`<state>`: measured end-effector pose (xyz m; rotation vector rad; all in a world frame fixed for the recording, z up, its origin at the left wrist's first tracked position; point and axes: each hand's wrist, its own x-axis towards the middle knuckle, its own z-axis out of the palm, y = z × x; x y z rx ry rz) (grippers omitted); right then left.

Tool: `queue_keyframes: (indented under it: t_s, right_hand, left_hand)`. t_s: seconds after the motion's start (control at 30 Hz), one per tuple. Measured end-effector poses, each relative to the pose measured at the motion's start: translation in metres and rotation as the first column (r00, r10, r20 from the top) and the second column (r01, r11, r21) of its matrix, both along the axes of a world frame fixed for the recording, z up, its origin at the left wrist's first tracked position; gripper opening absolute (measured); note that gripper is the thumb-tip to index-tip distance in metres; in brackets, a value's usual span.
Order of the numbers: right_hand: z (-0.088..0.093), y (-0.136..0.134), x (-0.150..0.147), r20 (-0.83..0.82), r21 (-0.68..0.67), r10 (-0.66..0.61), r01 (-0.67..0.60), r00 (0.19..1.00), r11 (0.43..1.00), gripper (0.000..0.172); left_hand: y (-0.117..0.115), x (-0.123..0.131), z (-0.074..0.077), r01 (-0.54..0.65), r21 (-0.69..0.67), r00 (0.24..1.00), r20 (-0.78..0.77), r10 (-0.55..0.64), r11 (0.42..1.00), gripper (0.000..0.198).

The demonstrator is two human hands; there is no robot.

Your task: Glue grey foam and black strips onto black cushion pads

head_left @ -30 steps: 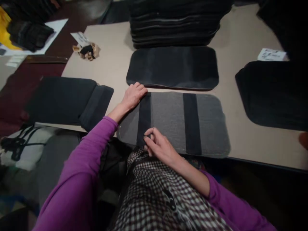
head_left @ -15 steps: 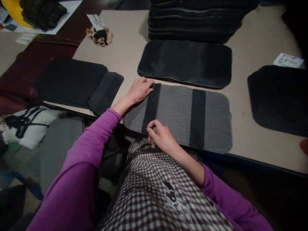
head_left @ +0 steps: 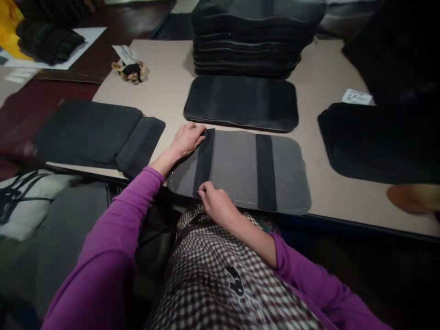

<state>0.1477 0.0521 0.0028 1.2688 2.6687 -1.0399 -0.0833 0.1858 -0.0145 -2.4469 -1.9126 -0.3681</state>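
A grey fabric panel (head_left: 230, 160) with rounded corners lies at the table's near edge. Two black fabric strips cross it: the left strip (head_left: 205, 158) and the right strip (head_left: 266, 172). My left hand (head_left: 187, 138) lies palm down over the panel's far left part, its fingertips at the far end of the left strip. At that strip's near end, my right hand (head_left: 217, 201) is closed, with thumb and forefinger pinching the strip by the table edge. The panel's near left edge is partly hidden by my right hand.
Beyond the panel lies a black padded piece (head_left: 240, 101), with a tall stack of black pieces (head_left: 244, 50) behind. More black pieces (head_left: 85, 130) lie left, others (head_left: 378, 142) right, near a white label (head_left: 356, 96). A brownish rounded object (head_left: 409, 198) is at the right edge.
The view has shifted, so things on the table sit further left in it. Both hands stay at the left strip's ends. More of the brownish object at right now shows.
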Motion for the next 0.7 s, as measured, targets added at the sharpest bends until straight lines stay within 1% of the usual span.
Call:
queue_keyframes:
  t_s: [0.1, 0.13, 0.17, 0.23, 0.27, 0.3, 0.33, 0.37, 0.43, 0.47, 0.5, 0.57, 0.63, 0.7]
  right_hand:
    - [0.003, -0.01, 0.005, 0.036, 0.064, 0.022, -0.024, 0.999, 0.998, 0.032]
    - [0.003, -0.015, 0.008, 0.049, 0.095, 0.05, -0.055, 0.998, 0.994, 0.037]
    - [0.003, -0.019, 0.012, 0.073, 0.133, 0.094, -0.103, 0.993, 0.986, 0.043]
    - [0.001, -0.03, 0.02, 0.141, 0.205, 0.204, -0.23, 0.969, 0.951, 0.057]
    - [0.0, -0.035, 0.024, 0.167, 0.229, 0.255, -0.289, 0.953, 0.93, 0.058]
    - [0.0, -0.039, 0.028, 0.175, 0.24, 0.293, -0.33, 0.94, 0.913, 0.052]
    - [0.0, -0.042, 0.031, 0.161, 0.239, 0.315, -0.346, 0.935, 0.907, 0.042]
    - [0.001, -0.044, 0.033, 0.127, 0.241, 0.327, -0.349, 0.936, 0.905, 0.035]
    - [0.003, -0.043, 0.036, 0.036, 0.279, 0.323, -0.32, 0.946, 0.905, 0.043]
    - [0.004, -0.041, 0.037, -0.009, 0.321, 0.31, -0.291, 0.951, 0.901, 0.044]
    - [0.005, -0.038, 0.036, -0.053, 0.379, 0.302, -0.26, 0.952, 0.888, 0.04]
    - [0.006, -0.033, 0.036, -0.127, 0.499, 0.31, -0.21, 0.942, 0.841, 0.03]
    - [0.003, -0.029, 0.035, -0.163, 0.569, 0.325, -0.18, 0.932, 0.803, 0.032]
    - [-0.002, -0.025, 0.035, -0.17, 0.586, 0.328, -0.172, 0.929, 0.792, 0.039]
  left_hand:
    - [0.002, -0.002, -0.002, 0.027, 0.008, 1.0, 0.002, -0.027, 1.0, 0.036]
    - [0.003, -0.003, -0.003, 0.036, 0.005, 0.999, 0.0, -0.036, 0.999, 0.037]
    - [0.003, -0.003, -0.004, 0.047, 0.0, 0.999, -0.001, -0.047, 0.999, 0.037]
    - [0.002, -0.004, -0.003, 0.07, -0.007, 0.998, -0.005, -0.07, 0.998, 0.039]
    - [0.001, -0.003, -0.002, 0.075, -0.01, 0.997, -0.009, -0.075, 0.997, 0.039]
    - [0.0, -0.003, -0.001, 0.073, -0.013, 0.997, -0.014, -0.073, 0.997, 0.039]
    - [-0.001, -0.002, 0.0, 0.067, -0.017, 0.998, -0.021, -0.067, 0.998, 0.04]
    - [-0.002, -0.002, 0.0, 0.058, -0.021, 0.998, -0.03, -0.058, 0.998, 0.04]
    - [-0.001, -0.001, 0.001, 0.045, -0.025, 0.998, -0.047, -0.046, 0.999, 0.04]
    - [-0.001, -0.001, 0.001, 0.045, -0.024, 0.998, -0.05, -0.046, 0.999, 0.04]
    - [0.0, 0.0, 0.001, 0.049, -0.023, 0.998, -0.049, -0.05, 0.999, 0.04]
    - [0.001, 0.002, 0.003, 0.058, -0.02, 0.998, -0.034, -0.058, 0.998, 0.039]
    - [0.001, 0.003, 0.004, 0.062, -0.022, 0.998, -0.012, -0.062, 0.998, 0.036]
    - [0.004, 0.001, 0.003, 0.06, -0.037, 0.998, -0.007, -0.06, 0.998, 0.037]
